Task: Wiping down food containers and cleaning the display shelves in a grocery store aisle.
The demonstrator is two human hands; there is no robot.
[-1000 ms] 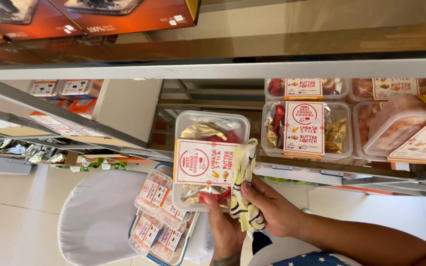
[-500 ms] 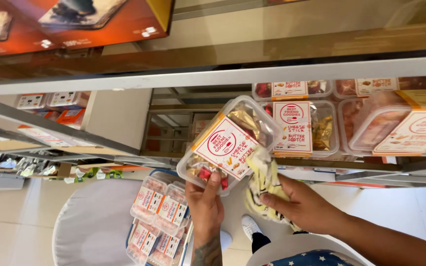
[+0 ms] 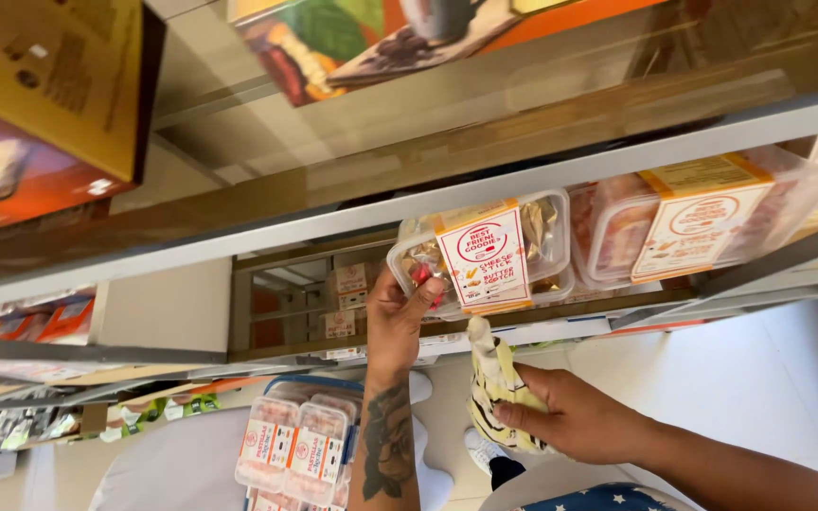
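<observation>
Two hands are busy: the left hand (image 3: pixel 400 317) pinches the near end of a clear plastic tub of wrapped sweets (image 3: pixel 485 251), which sits on top of another tub on the glass shelf (image 3: pixel 333 251), while the right hand (image 3: pixel 575 416) is closed round a yellow striped cloth (image 3: pixel 494 383). Held only by one end, the tub could tip off the stack. Below lies a pale tiled floor (image 3: pixel 759 369) and a tray of pink packets (image 3: pixel 300 445).

1. The left hand (image 3: pixel 398 320) is raised, its tattooed forearm upright, fingers and thumb closed in a grip at the top.
2. The right hand (image 3: pixel 575 417) sits lower, its forearm entering from the lower right, fingers curled shut.
</observation>
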